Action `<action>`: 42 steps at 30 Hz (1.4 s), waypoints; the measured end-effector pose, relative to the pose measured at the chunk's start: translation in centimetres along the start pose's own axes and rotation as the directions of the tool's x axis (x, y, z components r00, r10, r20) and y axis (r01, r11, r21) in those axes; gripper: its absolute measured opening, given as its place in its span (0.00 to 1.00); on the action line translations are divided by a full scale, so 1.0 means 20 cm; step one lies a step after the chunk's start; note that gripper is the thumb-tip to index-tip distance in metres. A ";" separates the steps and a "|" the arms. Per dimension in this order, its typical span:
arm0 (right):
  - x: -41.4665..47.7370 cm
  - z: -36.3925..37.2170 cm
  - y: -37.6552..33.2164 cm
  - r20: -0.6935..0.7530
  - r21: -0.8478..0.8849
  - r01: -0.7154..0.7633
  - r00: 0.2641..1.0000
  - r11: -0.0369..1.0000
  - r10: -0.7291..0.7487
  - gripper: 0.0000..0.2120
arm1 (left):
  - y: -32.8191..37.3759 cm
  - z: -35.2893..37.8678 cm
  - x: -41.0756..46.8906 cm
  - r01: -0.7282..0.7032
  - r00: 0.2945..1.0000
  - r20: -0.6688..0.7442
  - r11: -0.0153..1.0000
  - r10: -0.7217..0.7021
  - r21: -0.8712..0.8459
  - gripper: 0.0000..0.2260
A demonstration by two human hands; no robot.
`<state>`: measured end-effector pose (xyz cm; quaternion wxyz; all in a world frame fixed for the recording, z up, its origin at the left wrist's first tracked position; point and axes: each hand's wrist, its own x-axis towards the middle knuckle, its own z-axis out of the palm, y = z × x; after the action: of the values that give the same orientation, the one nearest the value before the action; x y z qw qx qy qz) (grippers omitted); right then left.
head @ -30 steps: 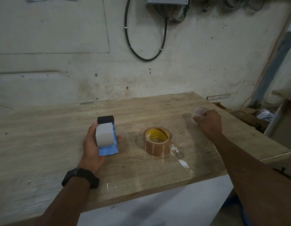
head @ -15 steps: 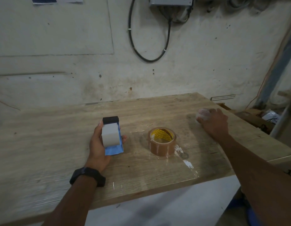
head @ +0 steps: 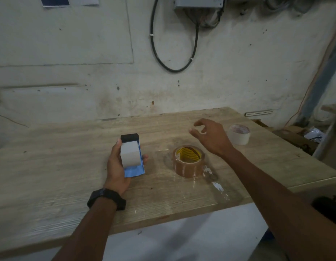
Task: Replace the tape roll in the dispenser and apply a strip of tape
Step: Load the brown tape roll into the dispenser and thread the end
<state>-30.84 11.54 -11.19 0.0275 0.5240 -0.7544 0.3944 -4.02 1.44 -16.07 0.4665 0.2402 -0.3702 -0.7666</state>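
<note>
My left hand (head: 116,166) grips a blue tape dispenser (head: 133,157) with a black front end and a grey-white cylinder on top, held just above the wooden table (head: 69,166). To its right a brown tape roll (head: 188,161) with a yellow core lies flat on the table. My right hand (head: 210,136) hovers above and behind that roll, fingers apart and curled, holding nothing. A pale, nearly used-up roll (head: 238,134) stands on the table to the right of my right hand.
A clear strip of tape (head: 218,187) is stuck to the table near its front edge, right of the brown roll. The wall runs along the table's far side with a black cable loop (head: 172,53). Clutter lies past the table's right edge.
My right hand let go of the pale roll at the table's right side and moved left toward the brown roll. The left hand and dispenser kept their place.
</note>
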 end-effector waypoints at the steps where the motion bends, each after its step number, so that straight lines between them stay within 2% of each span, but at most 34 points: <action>1: -0.03 -0.01 -0.02 0.083 0.072 0.007 0.996 0.997 -0.013 0.23 | 0.00 0.00 0.00 0.004 1.000 -0.001 1.000 -0.004 -0.005 0.18; 2: -0.06 -0.02 -0.03 0.196 0.129 0.012 0.980 0.992 -0.037 0.26 | 0.00 0.00 0.00 0.005 1.000 -0.003 1.000 -0.005 -0.008 0.18; 4: -0.14 -0.02 -0.04 0.395 0.111 0.051 0.914 0.992 -0.092 0.37 | 0.00 0.00 -0.01 0.003 1.000 -0.009 1.000 -0.003 -0.008 0.18; 6: -0.20 -0.01 -0.04 0.480 0.026 0.115 0.870 0.993 -0.113 0.44 | 0.00 -0.01 0.00 -0.002 1.000 -0.010 1.000 0.002 -0.002 0.18; 10: -0.23 0.04 -0.01 0.466 -0.044 0.143 0.878 0.989 -0.107 0.43 | 0.00 -0.01 0.00 -0.011 1.000 -0.009 1.000 0.011 0.010 0.17; 13: -0.23 0.07 -0.01 0.440 -0.028 0.129 0.892 0.991 -0.103 0.43 | 0.00 -0.01 0.00 -0.011 1.000 -0.010 1.000 0.011 0.003 0.17; 16: -0.24 0.05 -0.02 0.393 0.052 0.096 0.913 0.994 -0.109 0.44 | 0.00 -0.01 0.00 -0.008 1.000 -0.015 1.000 0.008 -0.005 0.18; 18: -0.24 0.05 0.00 0.326 0.184 0.014 0.942 0.983 -0.074 0.43 | 0.00 -0.02 0.00 0.001 1.000 -0.010 1.000 -0.001 -0.012 0.18; 19: -0.24 0.05 0.01 0.303 0.306 -0.065 0.953 0.950 -0.033 0.43 | 0.00 -0.02 0.00 0.003 1.000 -0.008 1.000 -0.003 -0.013 0.18; 20: -0.24 0.06 0.01 0.299 0.470 -0.158 0.954 0.868 0.012 0.42 | 0.00 -0.02 0.01 0.002 1.000 -0.009 1.000 -0.003 -0.014 0.19; 21: -0.24 0.07 0.02 0.314 0.653 -0.247 0.949 0.716 0.041 0.40 | -0.01 -0.02 0.01 0.000 1.000 -0.010 1.000 0.000 -0.013 0.19; 22: -0.24 0.09 0.02 0.340 0.796 -0.317 0.939 0.515 0.052 0.37 | -0.01 -0.02 0.01 -0.003 1.000 -0.012 1.000 0.003 -0.010 0.18; 24: -0.24 0.13 0.00 0.390 0.906 -0.392 0.920 0.158 0.045 0.35 | -0.01 -0.02 0.01 -0.008 1.000 -0.013 1.000 0.007 -0.008 0.18; 25: -0.24 0.14 -0.01 0.392 0.918 -0.393 0.919 0.048 0.036 0.37 | -0.01 -0.02 0.01 -0.012 1.000 -0.006 1.000 0.012 -0.010 0.18; 27: -0.24 0.17 -0.04 0.355 0.931 -0.351 0.935 -0.095 0.021 0.38 | -0.01 -0.02 0.01 -0.017 1.000 0.007 1.000 0.017 -0.009 0.18; 29: -0.24 0.20 -0.08 0.336 0.927 -0.326 0.941 -0.187 0.024 0.40 | -0.01 -0.02 0.01 -0.016 1.000 0.013 1.000 0.016 -0.007 0.19; 33: -0.24 0.26 -0.17 0.346 0.916 -0.328 0.937 -0.233 0.040 0.39 | -0.01 -0.03 0.01 -0.017 1.000 0.016 1.000 0.017 -0.012 0.19; 36: -0.25 0.30 -0.21 0.313 0.924 -0.305 0.950 -0.230 -0.003 0.22 | -0.01 -0.03 0.02 -0.043 0.999 0.014 0.999 0.043 -0.019 0.19; 37: -0.25 0.30 -0.24 0.309 0.922 -0.304 0.951 -0.239 -0.014 0.22 | -0.01 -0.03 0.03 -0.052 0.998 0.018 0.998 0.053 -0.020 0.19; 40: -0.25 0.33 -0.29 0.322 0.922 -0.320 0.946 -0.218 -0.030 0.43 | -0.01 -0.03 0.03 -0.062 0.997 0.037 0.998 0.063 -0.025 0.18; 42: -0.27 0.36 -0.31 0.296 0.933 -0.293 0.955 -0.210 -0.017 0.50 | -0.02 -0.04 0.03 -0.065 0.997 0.042 0.998 0.066 -0.025 0.18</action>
<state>-20.73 10.30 -15.04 -0.5059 0.3024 -0.2254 0.7757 -3.91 0.78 -16.80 0.4863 0.2059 -0.3787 -0.7600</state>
